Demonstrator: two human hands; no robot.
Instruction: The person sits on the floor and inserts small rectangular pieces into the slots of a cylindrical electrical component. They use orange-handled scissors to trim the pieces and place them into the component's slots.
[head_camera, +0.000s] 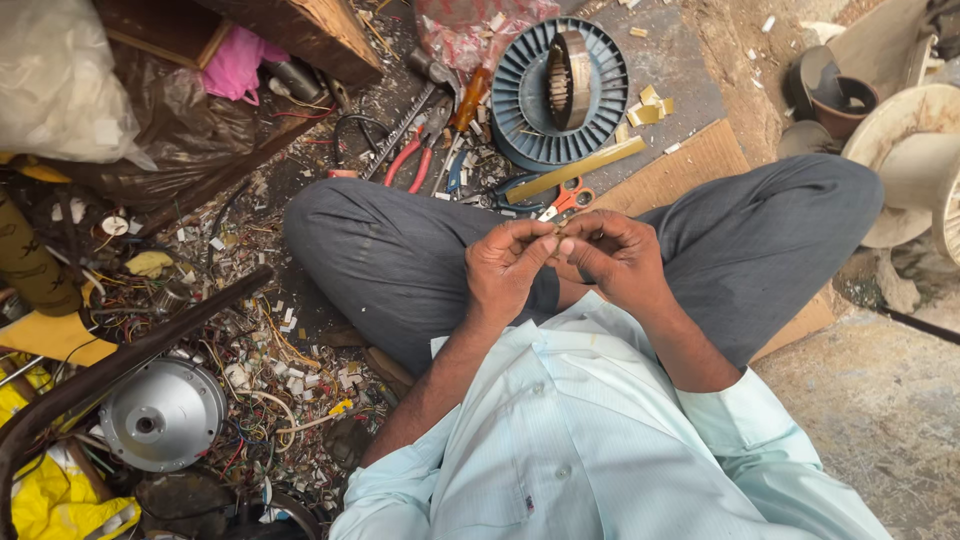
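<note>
Both hands meet above the lap. Left hand (505, 268) and right hand (615, 255) are each pinched on one small yellowish strip (556, 236), fingertips closed on it from both sides, probably to steady it for fine work. The strip is mostly hidden; its long axis cannot be told. Just beyond the hands lie scissors (562, 201) and a brass bar (577, 169); farther out, a blue disc (560, 90). Pliers (420, 150) lie beyond the left hand
</note>
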